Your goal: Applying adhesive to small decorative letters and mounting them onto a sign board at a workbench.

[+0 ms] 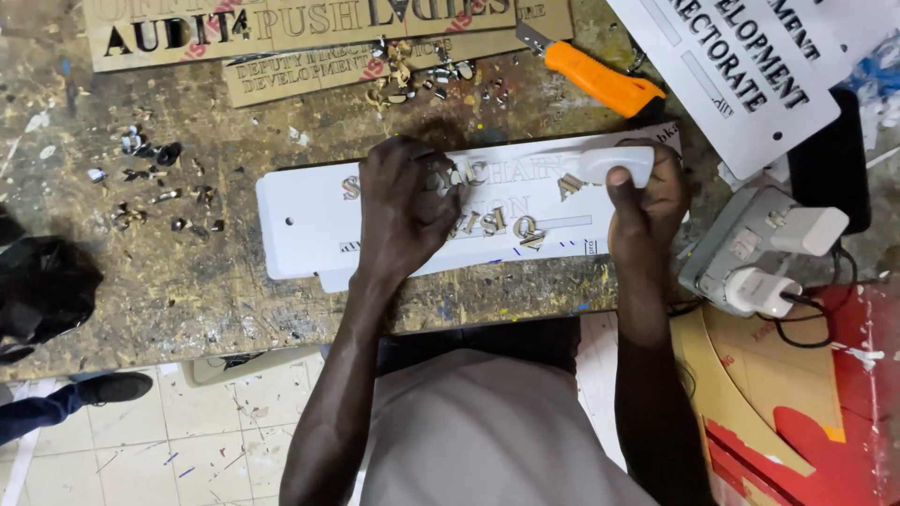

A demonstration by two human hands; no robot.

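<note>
Left hand hides white sign lettering.

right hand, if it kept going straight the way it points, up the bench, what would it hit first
Probably the orange knife, lying just beyond the white sign that the right hand rests on. Height over the bench is unclear.

Smooth white plastic signboard, rough workbench

White rectangular plastic sign plate with gold cut-out letters under both hands, orange-handled utility knife above the right hand, brown paint-flecked wooden workbench left of the left hand
</note>
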